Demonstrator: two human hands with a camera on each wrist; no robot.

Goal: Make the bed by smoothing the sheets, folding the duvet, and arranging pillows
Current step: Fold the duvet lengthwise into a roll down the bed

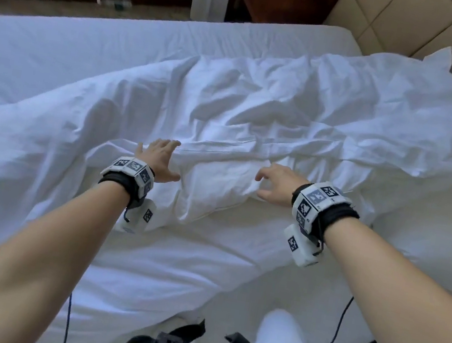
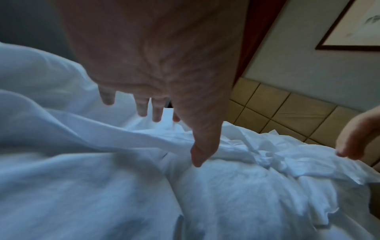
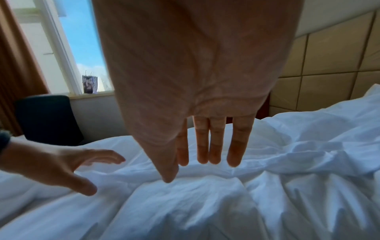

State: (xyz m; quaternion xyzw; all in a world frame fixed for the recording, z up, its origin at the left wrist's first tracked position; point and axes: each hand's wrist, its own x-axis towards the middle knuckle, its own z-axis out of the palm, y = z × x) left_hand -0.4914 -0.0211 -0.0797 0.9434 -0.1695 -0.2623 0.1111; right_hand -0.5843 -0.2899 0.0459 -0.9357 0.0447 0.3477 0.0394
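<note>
Two hands over one crumpled white duvet (image 1: pixel 258 111) heaped across bed (image 1: pixel 62 33), spanning 9 to 3 o'clock; left hand (image 1: pixel 158 160) and right hand (image 1: pixel 276 184) both released, fingers spread, grasping nothing

White duvet (image 1: pixel 258 111), tan panelled headboard (image 1: pixel 439 30), black-and-white checked wristbands (image 1: pixel 132 172).

The rumpled duvet (image 1: pixel 258 111) heaps across the bed's middle, the flat sheet (image 1: pixel 173 267) near the body lies open, and the padded headboard (image 1: pixel 450 38) walls the right.
</note>
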